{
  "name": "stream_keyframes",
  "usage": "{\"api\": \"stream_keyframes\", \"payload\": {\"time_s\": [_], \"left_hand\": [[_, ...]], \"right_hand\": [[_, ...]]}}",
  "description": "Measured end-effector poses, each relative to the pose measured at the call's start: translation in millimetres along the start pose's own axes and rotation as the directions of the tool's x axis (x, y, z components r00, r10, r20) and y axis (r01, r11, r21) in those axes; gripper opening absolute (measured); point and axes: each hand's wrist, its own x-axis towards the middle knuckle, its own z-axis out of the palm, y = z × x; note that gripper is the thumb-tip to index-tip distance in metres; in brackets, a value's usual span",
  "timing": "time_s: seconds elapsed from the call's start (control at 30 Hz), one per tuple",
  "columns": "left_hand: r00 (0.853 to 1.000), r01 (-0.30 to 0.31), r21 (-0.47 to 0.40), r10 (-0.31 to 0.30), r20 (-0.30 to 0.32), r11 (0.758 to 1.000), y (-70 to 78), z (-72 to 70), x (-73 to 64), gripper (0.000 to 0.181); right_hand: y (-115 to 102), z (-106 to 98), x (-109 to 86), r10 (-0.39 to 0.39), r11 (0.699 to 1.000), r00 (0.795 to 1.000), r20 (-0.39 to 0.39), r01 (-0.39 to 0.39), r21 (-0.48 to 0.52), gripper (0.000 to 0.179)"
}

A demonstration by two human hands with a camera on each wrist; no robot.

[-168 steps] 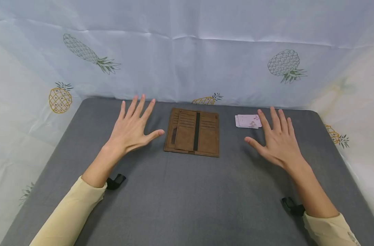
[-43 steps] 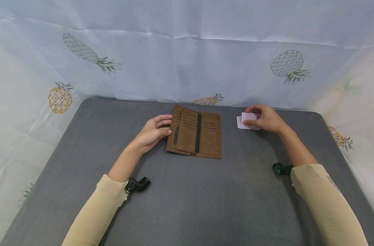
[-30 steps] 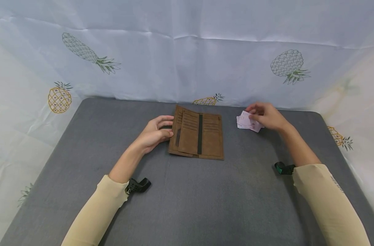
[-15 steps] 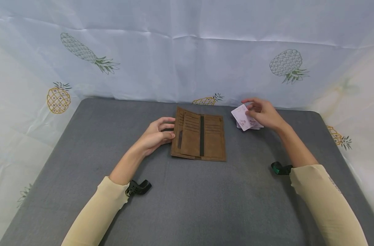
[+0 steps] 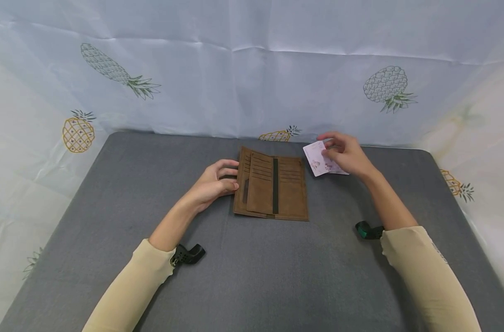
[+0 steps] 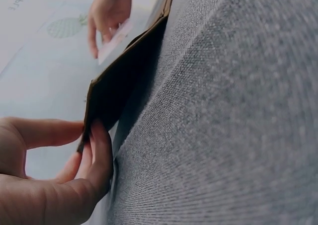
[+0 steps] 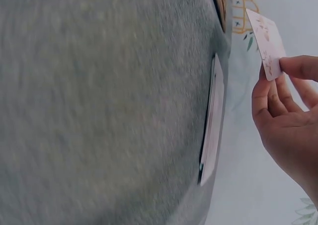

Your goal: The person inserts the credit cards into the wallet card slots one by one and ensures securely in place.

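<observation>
Right grip [image 5: 347, 155] pinches one lifted card [image 5: 317, 158], two o'clock from the wallet [image 5: 260, 196] the left grip [image 5: 212, 185] pinches at nine, apparently a few cards [image 7: 213, 123] unlifted on the counter [image 5: 252, 267].

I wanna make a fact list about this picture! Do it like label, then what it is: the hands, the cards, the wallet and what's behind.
Left hand: pinches the left edge of the wallet
Right hand: pinches one pink card between thumb and fingers, above the table
Other cards: in a thin pile on the table
Wallet: brown, lying open, its left edge tipped up off the table
Table: grey
Backdrop: pale cloth with pineapples on it
Number of cards: cannot tell
</observation>
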Motion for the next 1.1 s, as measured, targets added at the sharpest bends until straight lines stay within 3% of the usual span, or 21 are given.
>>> {"api": "stream_keyframes", "payload": {"time_s": [0.63, 0.9, 1.1], "left_hand": [[1.0, -0.013, 0.038, 0.013, 0.018, 0.999, -0.1, 0.3, -2.8, 0.07], [1.0, -0.01, 0.043, 0.01, 0.014, 0.999, -2.9, -3.3, -1.4, 0.069], [1.0, 0.0, 0.04, -0.001, 0.016, 0.999, -4.4, -4.5, -0.5, 0.067]], "right_hand": [[-14, 29, -1.6, 0.07, 0.991, 0.993, -0.096, -0.059, 0.116, 0.042], [-26, 38, -4.4, 0.113, 0.966, 0.986, -0.119, -0.081, 0.246, 0.043], [-30, 37, -10.1, 0.134, 0.958, 0.977, -0.168, -0.084, 0.275, 0.041]]}}
